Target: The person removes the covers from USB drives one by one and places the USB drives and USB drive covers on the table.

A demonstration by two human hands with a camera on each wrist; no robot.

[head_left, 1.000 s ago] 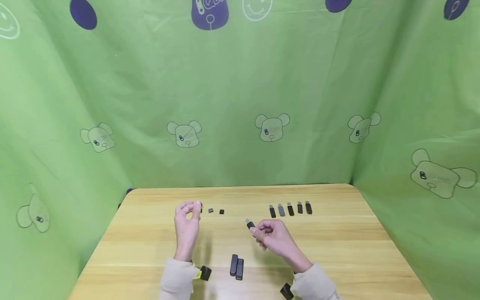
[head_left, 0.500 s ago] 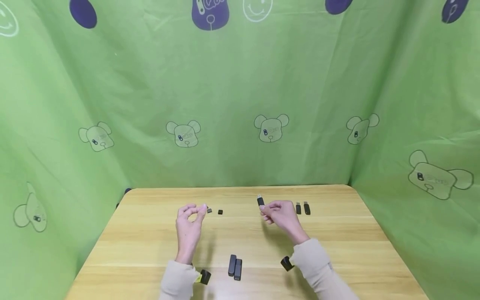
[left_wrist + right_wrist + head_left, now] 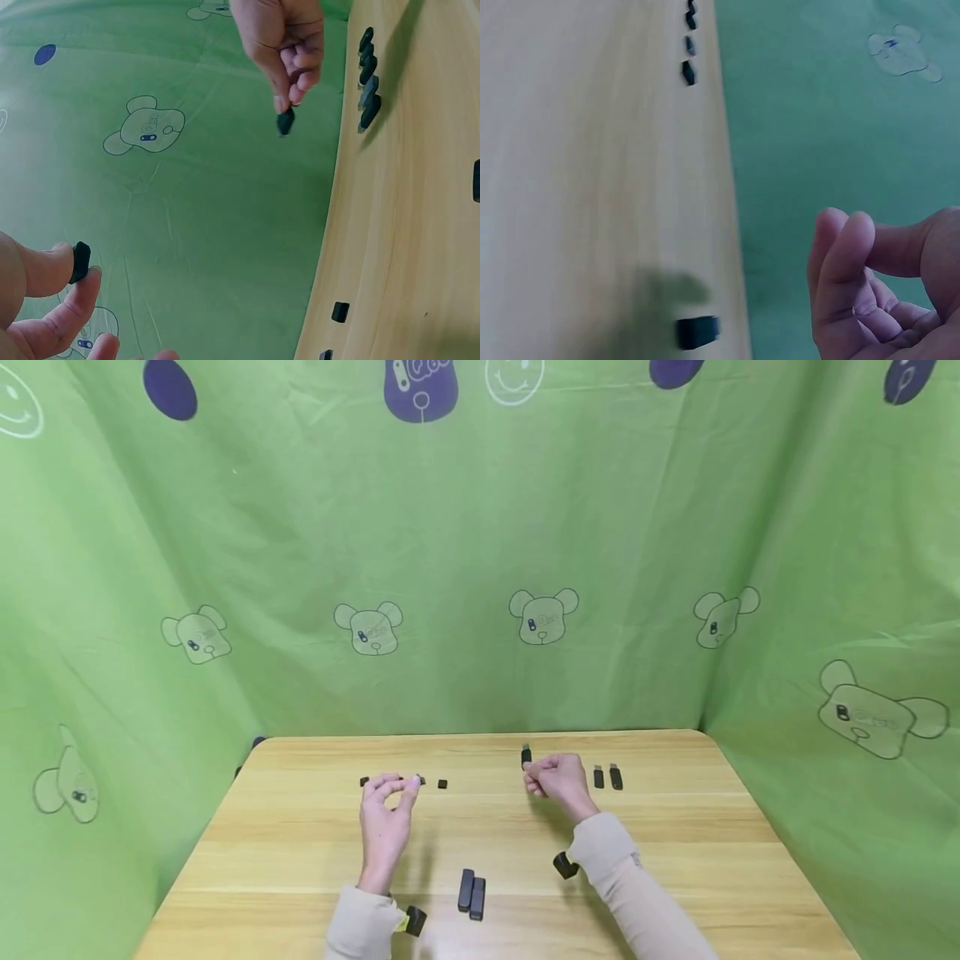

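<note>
My left hand (image 3: 386, 835) pinches a small black cap (image 3: 81, 262) between thumb and a fingertip, raised above the table. With thumb and fingers, my right hand (image 3: 560, 781) holds a black USB flash drive (image 3: 527, 757), its metal plug pointing away from me. That drive (image 3: 285, 122) also shows in the left wrist view; in the right wrist view the fingers (image 3: 845, 259) hide it. The two hands are well apart. Near the left hand lie loose caps, one dark cap (image 3: 364, 782) to its left and another cap (image 3: 442, 784) to its right.
Uncapped flash drives (image 3: 616, 777) stand in a row right of the right hand, partly covered by it; several show in the left wrist view. Two longer dark sticks (image 3: 466, 890) lie side by side at the table's (image 3: 300, 860) near middle. Green cloth (image 3: 465, 677) surrounds the table.
My right hand has moved away from me and slightly right with the flash drive, which now points straighter ahead. My left hand has shifted a little right, uncovering a cap on its left.
</note>
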